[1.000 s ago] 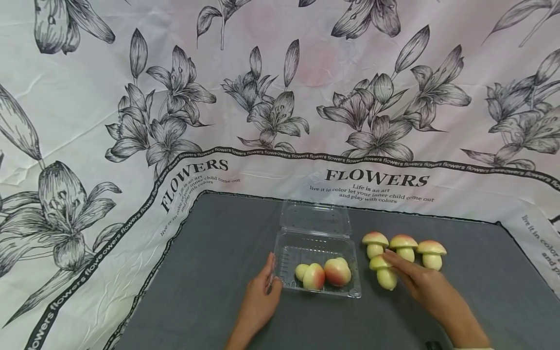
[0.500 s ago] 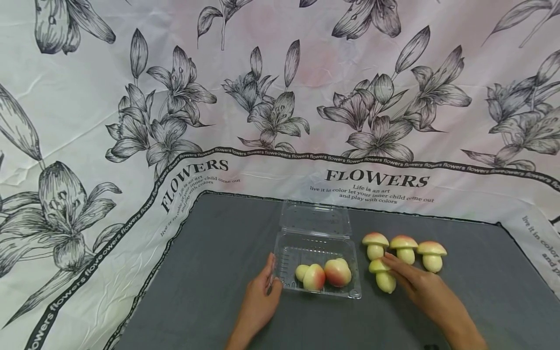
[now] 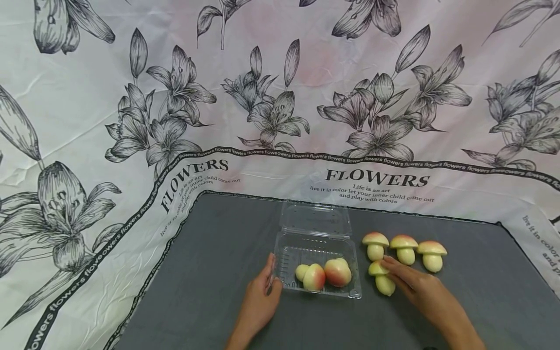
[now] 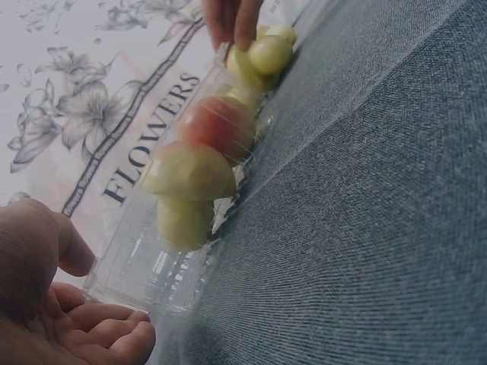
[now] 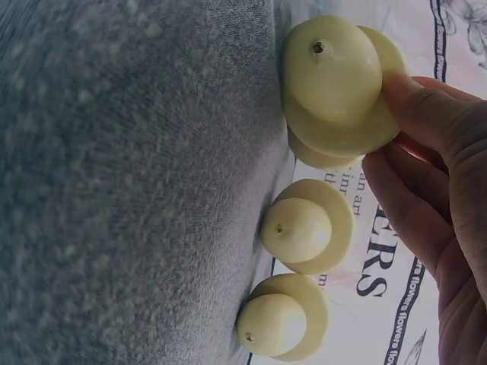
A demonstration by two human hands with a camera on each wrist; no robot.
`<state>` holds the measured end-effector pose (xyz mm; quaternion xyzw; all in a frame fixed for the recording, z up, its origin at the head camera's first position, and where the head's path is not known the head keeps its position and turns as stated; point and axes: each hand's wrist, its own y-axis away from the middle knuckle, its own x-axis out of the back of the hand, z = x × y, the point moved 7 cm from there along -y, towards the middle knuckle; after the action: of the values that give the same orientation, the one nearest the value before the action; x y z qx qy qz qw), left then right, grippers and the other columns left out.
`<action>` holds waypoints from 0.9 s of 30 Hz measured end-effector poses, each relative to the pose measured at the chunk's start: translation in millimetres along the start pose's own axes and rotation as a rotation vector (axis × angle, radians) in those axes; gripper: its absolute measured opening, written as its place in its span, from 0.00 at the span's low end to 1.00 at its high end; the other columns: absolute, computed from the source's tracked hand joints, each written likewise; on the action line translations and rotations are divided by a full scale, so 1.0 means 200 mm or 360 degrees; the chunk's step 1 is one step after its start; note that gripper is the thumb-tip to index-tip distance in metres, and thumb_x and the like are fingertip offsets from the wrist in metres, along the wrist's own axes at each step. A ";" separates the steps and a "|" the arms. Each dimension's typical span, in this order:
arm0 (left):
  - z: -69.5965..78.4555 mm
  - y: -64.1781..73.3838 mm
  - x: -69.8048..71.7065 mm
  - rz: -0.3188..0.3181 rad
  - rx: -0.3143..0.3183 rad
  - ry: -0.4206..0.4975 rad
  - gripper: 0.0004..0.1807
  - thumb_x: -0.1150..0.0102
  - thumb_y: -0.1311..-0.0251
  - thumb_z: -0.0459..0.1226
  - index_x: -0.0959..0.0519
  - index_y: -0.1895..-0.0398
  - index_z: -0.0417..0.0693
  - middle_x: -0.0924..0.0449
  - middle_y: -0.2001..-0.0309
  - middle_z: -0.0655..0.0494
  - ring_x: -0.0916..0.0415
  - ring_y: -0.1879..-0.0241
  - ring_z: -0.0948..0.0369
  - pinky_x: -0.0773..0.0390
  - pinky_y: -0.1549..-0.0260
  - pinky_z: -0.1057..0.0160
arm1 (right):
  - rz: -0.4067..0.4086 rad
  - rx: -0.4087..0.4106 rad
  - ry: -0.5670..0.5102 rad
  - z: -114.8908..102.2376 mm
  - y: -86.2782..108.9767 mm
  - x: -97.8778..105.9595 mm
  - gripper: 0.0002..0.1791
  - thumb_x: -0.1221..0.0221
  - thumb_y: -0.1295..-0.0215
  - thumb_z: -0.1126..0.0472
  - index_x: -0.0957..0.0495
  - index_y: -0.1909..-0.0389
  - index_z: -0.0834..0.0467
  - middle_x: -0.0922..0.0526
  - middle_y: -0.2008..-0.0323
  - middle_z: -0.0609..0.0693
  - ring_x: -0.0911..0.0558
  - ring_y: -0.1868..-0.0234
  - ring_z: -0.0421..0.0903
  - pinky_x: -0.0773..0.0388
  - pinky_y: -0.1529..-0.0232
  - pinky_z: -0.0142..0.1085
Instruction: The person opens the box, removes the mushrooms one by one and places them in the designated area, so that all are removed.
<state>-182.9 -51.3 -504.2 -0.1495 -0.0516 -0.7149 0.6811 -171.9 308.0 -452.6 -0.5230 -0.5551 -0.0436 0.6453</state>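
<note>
My left hand (image 3: 261,299) pinches the left wall of an open clear plastic clamshell box (image 3: 302,253); thumb and fingers straddle its edge in the left wrist view. Two mushroom-shaped pieces, a left one (image 3: 313,277) and a right one (image 3: 337,272), lie inside, yellow-green with reddish caps. To the right of the box, my right hand (image 3: 426,294) pinches another toy-like mushroom (image 3: 385,285) by its cap. In the right wrist view this mushroom (image 5: 331,68) shows its stem end, thumb against the cap's edge. Whether it touches the table is hard to tell.
Three more mushrooms stand in a row behind the right hand: left (image 3: 375,250), middle (image 3: 405,255) and right (image 3: 432,262). The box's clear lid (image 3: 315,218) lies back on the grey table (image 3: 218,243). A flower-printed cloth (image 3: 280,121) hangs behind.
The right hand and its mushroom have shifted slightly towards the near edge, the stem tilting a little left. The left hand and the box have stayed put.
</note>
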 end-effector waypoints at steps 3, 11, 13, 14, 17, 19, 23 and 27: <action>-0.01 0.00 0.00 -0.0002 0.0006 0.0000 0.36 0.49 0.30 0.29 0.42 0.18 0.34 0.36 0.22 0.43 0.35 0.24 0.48 0.29 0.30 0.51 | 0.0022 0.0034 -0.0012 0.00 0.00 -0.01 0.25 0.47 0.21 0.44 0.13 0.40 0.55 0.11 0.42 0.50 0.24 0.34 0.25 0.24 0.42 0.18; -0.02 0.00 0.00 0.0004 0.0038 -0.0022 0.36 0.49 0.29 0.29 0.42 0.18 0.36 0.35 0.22 0.44 0.34 0.25 0.50 0.28 0.30 0.53 | 0.0052 0.0091 0.0009 -0.01 0.00 0.00 0.29 0.51 0.19 0.39 0.13 0.41 0.56 0.11 0.44 0.51 0.23 0.35 0.26 0.23 0.44 0.18; -0.02 0.00 0.00 0.0005 0.0040 -0.0034 0.36 0.49 0.29 0.29 0.41 0.18 0.36 0.35 0.22 0.45 0.33 0.25 0.50 0.28 0.30 0.53 | 0.0058 0.0097 0.0017 -0.02 0.00 0.01 0.30 0.51 0.19 0.39 0.13 0.41 0.56 0.10 0.45 0.52 0.23 0.36 0.25 0.22 0.45 0.19; -0.02 0.00 0.00 0.0005 0.0044 -0.0043 0.36 0.49 0.29 0.29 0.41 0.18 0.37 0.34 0.22 0.45 0.33 0.25 0.51 0.27 0.30 0.53 | 0.0061 0.0098 0.0032 -0.02 0.00 0.01 0.30 0.51 0.19 0.38 0.13 0.41 0.56 0.10 0.46 0.52 0.23 0.36 0.25 0.21 0.46 0.19; -0.02 0.00 0.00 0.0001 0.0056 -0.0047 0.36 0.49 0.28 0.30 0.42 0.18 0.38 0.34 0.22 0.46 0.33 0.26 0.52 0.27 0.30 0.54 | 0.0072 0.0104 0.0074 -0.02 0.00 0.02 0.31 0.52 0.19 0.37 0.13 0.42 0.55 0.09 0.47 0.52 0.22 0.38 0.24 0.17 0.52 0.23; -0.02 0.00 0.00 0.0001 0.0062 -0.0044 0.36 0.49 0.28 0.30 0.42 0.17 0.39 0.34 0.22 0.46 0.32 0.26 0.53 0.27 0.30 0.54 | 0.0088 0.0111 0.0110 -0.03 -0.01 0.03 0.31 0.52 0.19 0.37 0.12 0.42 0.55 0.09 0.48 0.52 0.20 0.41 0.24 0.15 0.57 0.27; -0.02 0.00 0.00 0.0002 0.0053 -0.0037 0.36 0.49 0.29 0.30 0.42 0.17 0.38 0.34 0.22 0.46 0.32 0.26 0.52 0.27 0.30 0.54 | 0.0032 0.0048 0.0143 -0.05 -0.03 0.05 0.32 0.55 0.18 0.35 0.13 0.40 0.53 0.10 0.46 0.51 0.21 0.40 0.23 0.14 0.60 0.33; -0.02 0.00 0.00 0.0008 0.0043 -0.0044 0.36 0.49 0.29 0.30 0.41 0.18 0.38 0.33 0.23 0.45 0.31 0.26 0.52 0.27 0.30 0.54 | -0.0026 -0.0011 0.0140 -0.09 -0.07 0.06 0.32 0.57 0.18 0.34 0.15 0.37 0.49 0.11 0.43 0.51 0.25 0.37 0.21 0.14 0.59 0.33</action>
<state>-183.8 -52.4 -508.0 -0.1502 -0.0702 -0.7104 0.6840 -164.1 295.2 -431.9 -0.5183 -0.5302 -0.0736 0.6670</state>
